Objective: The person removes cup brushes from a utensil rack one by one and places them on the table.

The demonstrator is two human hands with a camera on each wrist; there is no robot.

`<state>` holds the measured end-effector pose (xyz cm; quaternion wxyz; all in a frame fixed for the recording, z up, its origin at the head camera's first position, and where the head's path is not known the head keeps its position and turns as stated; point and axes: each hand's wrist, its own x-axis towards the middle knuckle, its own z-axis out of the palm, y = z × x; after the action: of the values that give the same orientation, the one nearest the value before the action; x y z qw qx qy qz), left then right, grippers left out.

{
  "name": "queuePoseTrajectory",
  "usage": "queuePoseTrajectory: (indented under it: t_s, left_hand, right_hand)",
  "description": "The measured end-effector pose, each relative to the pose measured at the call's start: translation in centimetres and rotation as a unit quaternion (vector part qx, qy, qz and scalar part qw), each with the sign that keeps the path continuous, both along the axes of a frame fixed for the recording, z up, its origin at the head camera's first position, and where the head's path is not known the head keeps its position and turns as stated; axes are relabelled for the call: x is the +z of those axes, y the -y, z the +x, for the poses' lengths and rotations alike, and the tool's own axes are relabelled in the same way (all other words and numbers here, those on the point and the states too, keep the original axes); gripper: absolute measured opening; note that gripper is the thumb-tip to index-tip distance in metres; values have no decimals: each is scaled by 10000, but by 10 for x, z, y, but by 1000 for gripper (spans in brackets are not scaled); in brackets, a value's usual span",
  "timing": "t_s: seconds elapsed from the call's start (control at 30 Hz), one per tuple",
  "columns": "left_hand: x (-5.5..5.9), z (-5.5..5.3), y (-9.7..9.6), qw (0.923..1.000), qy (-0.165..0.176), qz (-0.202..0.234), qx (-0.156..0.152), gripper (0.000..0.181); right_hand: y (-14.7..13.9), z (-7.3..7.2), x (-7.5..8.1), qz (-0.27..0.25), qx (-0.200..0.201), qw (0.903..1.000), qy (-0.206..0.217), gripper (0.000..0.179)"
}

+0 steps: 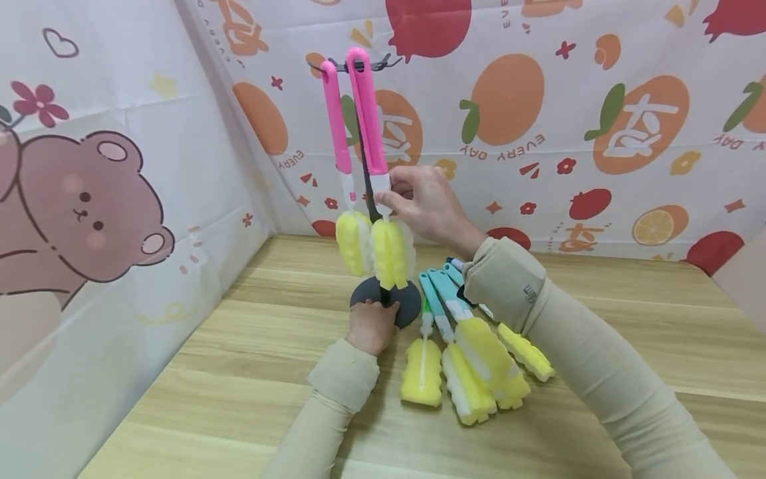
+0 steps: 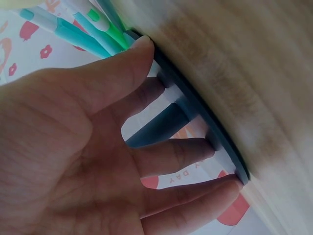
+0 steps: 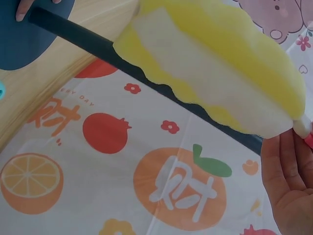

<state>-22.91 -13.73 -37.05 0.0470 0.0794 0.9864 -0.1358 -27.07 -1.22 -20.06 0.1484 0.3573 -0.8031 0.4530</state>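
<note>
Your left hand (image 1: 371, 324) lies with straight fingers pressed flat on the stand's base (image 1: 409, 303), on the table (image 1: 239, 372). Above it two pink brushes (image 1: 337, 126) hang from the stand's hooks; your right hand (image 1: 426, 203) pinches the neck of the nearer pink brush (image 1: 368, 113), just over its sponge. Four teal brushes (image 1: 461, 332) lie right of the base.

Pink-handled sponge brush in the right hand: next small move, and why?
Probably let go of the pink-handled yellow sponge brush. Its handle top already seems looped over a hook of the dark metal rack, beside the other pink brush. The right hand only pinches the neck, while the left hand presses the base.
</note>
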Motion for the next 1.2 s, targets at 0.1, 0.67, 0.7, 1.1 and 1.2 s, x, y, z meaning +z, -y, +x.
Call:
queuePoseTrajectory:
  t_s: [0.1, 0.67, 0.7, 1.1, 1.2]
  left_hand:
    - [0, -1, 0, 10000, 56, 43, 10, 48]
    - [0, 1, 0, 9999, -41, 131, -16, 47]
    - [1, 1, 0, 9999, -42, 133, -15, 47]
    - [2, 0, -1, 9999, 60, 140, 34, 47]
    - [1, -1, -1, 9999, 72, 118, 36, 47]
  right_hand:
    - [-4, -2, -1, -8, -41, 10000, -15, 17]
    - [-22, -8, -10, 105, -63, 9998, 168, 10]
    - [-23, -8, -10, 123, -91, 9997, 188, 11]
    - [-31, -12, -11, 138, -286, 9983, 483, 18]
    - [-33, -13, -12, 147, -280, 9982, 519, 17]
